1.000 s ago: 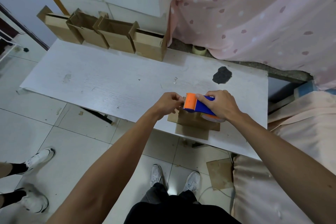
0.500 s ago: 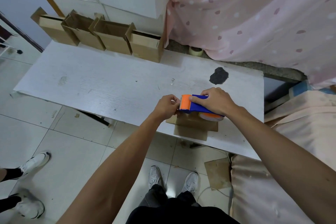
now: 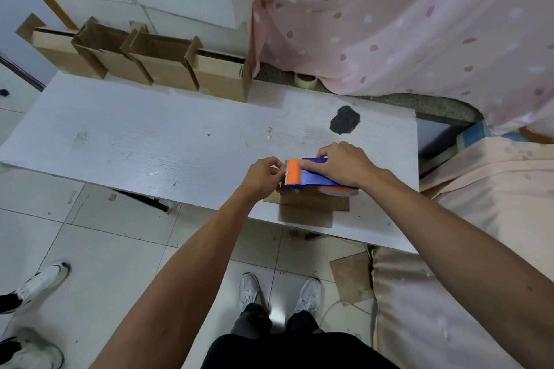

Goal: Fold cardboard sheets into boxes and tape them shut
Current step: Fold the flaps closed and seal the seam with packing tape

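At table's (image 3: 150, 135) far edge, four boxes (image 3: 168, 69)

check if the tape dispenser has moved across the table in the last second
No, not noticeably. The tape dispenser keeps the same offset from the dark stain on the table; only the camera shifted.

A pink dotted curtain (image 3: 404, 24) hangs behind the white tabletop (image 3: 150, 141), which bears a dark stain (image 3: 344, 120); white sneakers (image 3: 39, 281) stand on the tiled floor (image 3: 105, 249) below it.
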